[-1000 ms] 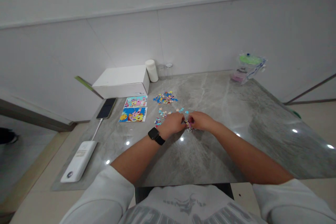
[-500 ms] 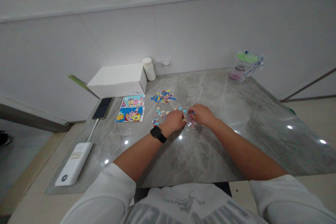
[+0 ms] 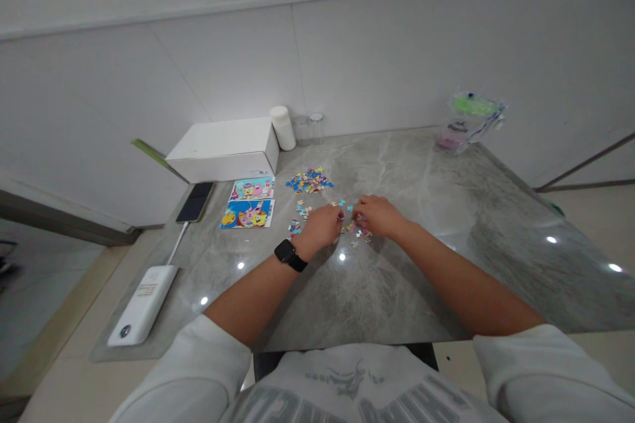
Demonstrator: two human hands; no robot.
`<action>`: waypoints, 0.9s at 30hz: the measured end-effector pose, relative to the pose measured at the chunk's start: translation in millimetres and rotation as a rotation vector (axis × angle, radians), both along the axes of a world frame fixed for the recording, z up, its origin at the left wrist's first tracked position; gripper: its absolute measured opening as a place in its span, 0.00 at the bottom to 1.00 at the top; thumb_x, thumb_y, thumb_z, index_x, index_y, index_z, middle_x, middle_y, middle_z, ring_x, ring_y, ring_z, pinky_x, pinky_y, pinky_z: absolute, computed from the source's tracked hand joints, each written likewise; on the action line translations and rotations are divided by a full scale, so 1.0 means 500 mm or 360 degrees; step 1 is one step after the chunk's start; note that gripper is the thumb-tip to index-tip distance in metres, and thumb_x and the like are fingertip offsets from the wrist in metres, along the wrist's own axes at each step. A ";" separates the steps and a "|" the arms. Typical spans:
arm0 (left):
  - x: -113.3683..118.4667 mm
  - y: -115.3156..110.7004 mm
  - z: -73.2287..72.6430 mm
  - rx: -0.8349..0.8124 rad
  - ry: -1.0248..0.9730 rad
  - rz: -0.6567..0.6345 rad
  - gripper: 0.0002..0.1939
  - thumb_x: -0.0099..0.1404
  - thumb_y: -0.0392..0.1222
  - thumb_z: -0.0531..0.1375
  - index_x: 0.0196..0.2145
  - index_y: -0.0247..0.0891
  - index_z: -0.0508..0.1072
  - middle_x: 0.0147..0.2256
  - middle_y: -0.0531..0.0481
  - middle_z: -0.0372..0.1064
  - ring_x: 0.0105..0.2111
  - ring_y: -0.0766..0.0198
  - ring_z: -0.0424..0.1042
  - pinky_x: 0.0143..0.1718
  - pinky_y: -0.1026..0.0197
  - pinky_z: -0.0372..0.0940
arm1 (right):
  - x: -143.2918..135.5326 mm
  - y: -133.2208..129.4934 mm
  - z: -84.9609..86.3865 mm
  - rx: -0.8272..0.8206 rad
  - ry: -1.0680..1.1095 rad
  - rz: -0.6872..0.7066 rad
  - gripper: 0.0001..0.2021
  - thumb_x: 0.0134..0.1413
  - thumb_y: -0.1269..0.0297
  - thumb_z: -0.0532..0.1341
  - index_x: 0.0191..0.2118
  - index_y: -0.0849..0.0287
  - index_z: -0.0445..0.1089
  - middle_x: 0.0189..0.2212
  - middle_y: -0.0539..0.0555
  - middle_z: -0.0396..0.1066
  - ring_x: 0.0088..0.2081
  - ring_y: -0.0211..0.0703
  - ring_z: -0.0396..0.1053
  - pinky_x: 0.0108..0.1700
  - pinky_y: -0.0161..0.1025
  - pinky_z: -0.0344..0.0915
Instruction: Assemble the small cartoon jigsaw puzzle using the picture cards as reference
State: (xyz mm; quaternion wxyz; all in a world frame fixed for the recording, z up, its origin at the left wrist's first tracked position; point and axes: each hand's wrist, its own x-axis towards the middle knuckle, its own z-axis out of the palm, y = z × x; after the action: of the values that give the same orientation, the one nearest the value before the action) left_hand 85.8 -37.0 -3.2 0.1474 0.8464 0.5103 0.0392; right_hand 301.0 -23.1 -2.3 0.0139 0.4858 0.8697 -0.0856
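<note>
My left hand [image 3: 323, 225], with a black watch on its wrist, is closed over the scattered puzzle pieces [image 3: 358, 236]; its fingertips are pinched and what lies in them is too small to make out. Just to the right, my right hand [image 3: 378, 215] is bent down among the same pieces, fingers drawn together, their tips partly hidden. Several loose pieces lie around and between the hands. Farther back is a heap of jigsaw pieces [image 3: 310, 180], mostly blue and yellow. Two cartoon picture cards [image 3: 247, 214] lie flat to the left.
A white box [image 3: 218, 145] stands at the back left, beside a white bottle [image 3: 283, 128] and small clear jars [image 3: 316, 128]. A phone [image 3: 196, 202] is cabled to a white power bank [image 3: 143, 307]. At the back right sits a plastic bag [image 3: 469, 122] with green and pink contents.
My left hand has shifted slightly left, widening the gap between the hands. My right hand stays nearly in place over the pieces. The view has moved a little.
</note>
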 end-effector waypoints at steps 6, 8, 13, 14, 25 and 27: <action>0.007 0.000 0.014 -0.0083 0.0073 -0.0048 0.08 0.67 0.44 0.64 0.41 0.39 0.79 0.44 0.41 0.78 0.44 0.51 0.76 0.45 0.54 0.68 | -0.005 0.001 -0.008 -0.0093 0.0114 0.0152 0.10 0.61 0.62 0.67 0.47 0.50 0.81 0.49 0.57 0.74 0.51 0.51 0.71 0.51 0.41 0.63; 0.005 0.007 0.015 -0.0111 0.0044 -0.0017 0.07 0.68 0.42 0.63 0.42 0.39 0.79 0.42 0.43 0.79 0.43 0.53 0.76 0.44 0.56 0.68 | -0.008 0.003 -0.009 -0.0113 0.0146 0.0157 0.07 0.59 0.64 0.68 0.43 0.53 0.81 0.48 0.58 0.75 0.49 0.50 0.71 0.49 0.40 0.63; -0.009 0.019 0.008 -0.0047 -0.0061 -0.0003 0.12 0.69 0.48 0.65 0.47 0.41 0.79 0.43 0.45 0.79 0.44 0.54 0.76 0.45 0.57 0.67 | -0.008 0.016 -0.003 -0.0210 0.0333 0.0038 0.05 0.59 0.69 0.65 0.41 0.56 0.77 0.38 0.53 0.78 0.39 0.43 0.72 0.42 0.36 0.62; -0.011 0.019 0.005 -0.0001 -0.0088 -0.0015 0.14 0.68 0.50 0.66 0.48 0.41 0.79 0.45 0.45 0.78 0.46 0.54 0.76 0.47 0.57 0.67 | -0.007 0.018 -0.001 -0.0251 0.0407 0.0011 0.06 0.60 0.69 0.64 0.42 0.56 0.77 0.37 0.52 0.78 0.37 0.42 0.72 0.41 0.35 0.62; 0.000 0.030 -0.006 -0.0056 -0.0197 -0.0004 0.13 0.73 0.47 0.60 0.41 0.39 0.83 0.41 0.45 0.77 0.43 0.57 0.75 0.46 0.59 0.66 | -0.011 0.022 -0.009 -0.0293 0.0706 -0.0122 0.06 0.60 0.70 0.65 0.41 0.57 0.78 0.35 0.50 0.79 0.36 0.39 0.73 0.41 0.34 0.62; -0.002 0.032 -0.006 -0.0063 -0.0168 0.0037 0.12 0.72 0.47 0.61 0.41 0.39 0.83 0.41 0.44 0.77 0.43 0.57 0.75 0.45 0.59 0.66 | -0.012 0.023 -0.014 -0.0233 0.0656 -0.0133 0.06 0.61 0.71 0.65 0.41 0.56 0.79 0.35 0.50 0.79 0.36 0.40 0.73 0.41 0.34 0.62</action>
State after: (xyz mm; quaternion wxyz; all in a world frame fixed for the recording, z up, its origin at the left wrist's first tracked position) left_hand 84.7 -21.0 -6.0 0.1903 0.8342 0.5122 0.0753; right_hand 295.0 -11.8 -9.0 -0.1324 0.4915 0.8247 -0.2465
